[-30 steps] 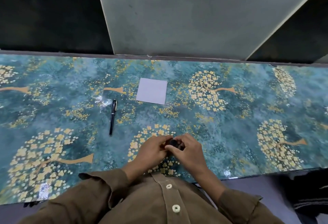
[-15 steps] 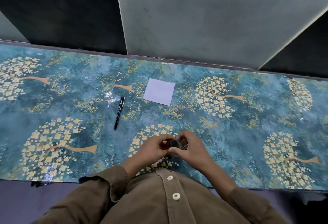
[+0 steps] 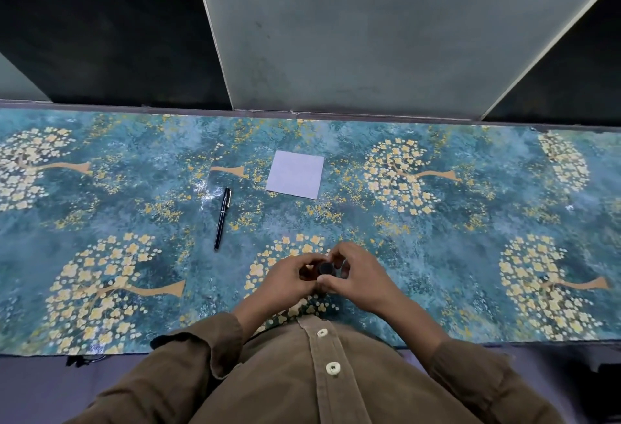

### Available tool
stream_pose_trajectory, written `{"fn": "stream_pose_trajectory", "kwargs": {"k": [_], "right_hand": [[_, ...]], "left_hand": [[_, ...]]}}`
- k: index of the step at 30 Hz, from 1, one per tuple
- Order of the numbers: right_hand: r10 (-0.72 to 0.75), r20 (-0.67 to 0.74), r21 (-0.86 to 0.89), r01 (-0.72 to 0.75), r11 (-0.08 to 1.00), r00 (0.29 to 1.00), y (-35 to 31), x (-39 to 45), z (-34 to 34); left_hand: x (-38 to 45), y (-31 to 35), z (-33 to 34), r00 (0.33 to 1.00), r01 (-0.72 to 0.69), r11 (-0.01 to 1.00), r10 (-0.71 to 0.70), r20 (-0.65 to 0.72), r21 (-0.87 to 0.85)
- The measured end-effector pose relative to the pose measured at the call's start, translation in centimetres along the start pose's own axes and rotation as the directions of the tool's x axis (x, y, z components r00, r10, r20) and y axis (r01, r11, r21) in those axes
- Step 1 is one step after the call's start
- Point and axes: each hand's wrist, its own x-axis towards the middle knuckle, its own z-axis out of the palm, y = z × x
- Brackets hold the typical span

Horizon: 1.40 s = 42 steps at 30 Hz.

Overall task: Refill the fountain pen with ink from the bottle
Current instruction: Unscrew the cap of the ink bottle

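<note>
Most of the bottle is hidden: only its dark round top shows between the two hands, and whether a cap sits on it cannot be told. The left hand curls around it from one side and the right hand from the other, fingers of both closed on it, low over the near edge of the bench. The pen lies capped on the bench, well apart from the hands, up and to their left, its clip end pointing away from the person. A square of pale paper lies flat just beyond the pen, to its right. Brown sleeves cover both forearms.
</note>
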Motion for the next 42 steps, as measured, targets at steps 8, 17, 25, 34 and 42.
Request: {"fn": "stream_pose_trajectory", "kwargs": {"k": [8,17,25,34,42], "right_hand": [[-0.002,0.029,0.061,0.001,0.998,1.000,0.0,-0.6,-0.2],[-0.017,0.010,-0.050,0.018,0.999,1.000,0.0,-0.6,-0.2],[-0.044,0.077,-0.061,0.048,0.997,0.996,-0.4,-0.4,-0.4],[-0.098,0.091,-0.233,0.117,0.966,0.991,-1.0,0.4,-0.2],[-0.027,0.053,-0.170,0.035,0.985,0.998,-0.5,0.7,-1.0]], "left_hand": [[0.1,-0.2,0.1,1.000,-0.015,0.998,0.016,-0.017,0.059],[-0.6,0.3,0.5,0.998,-0.030,0.997,0.034,-0.050,0.074],[-1.2,0.5,0.8,0.994,-0.031,0.992,0.042,-0.097,0.121],[-1.5,0.5,1.3,0.991,-0.016,0.995,0.029,-0.127,0.103],[-1.1,1.2,1.8,0.986,0.024,0.992,-0.004,-0.164,0.124]]}}
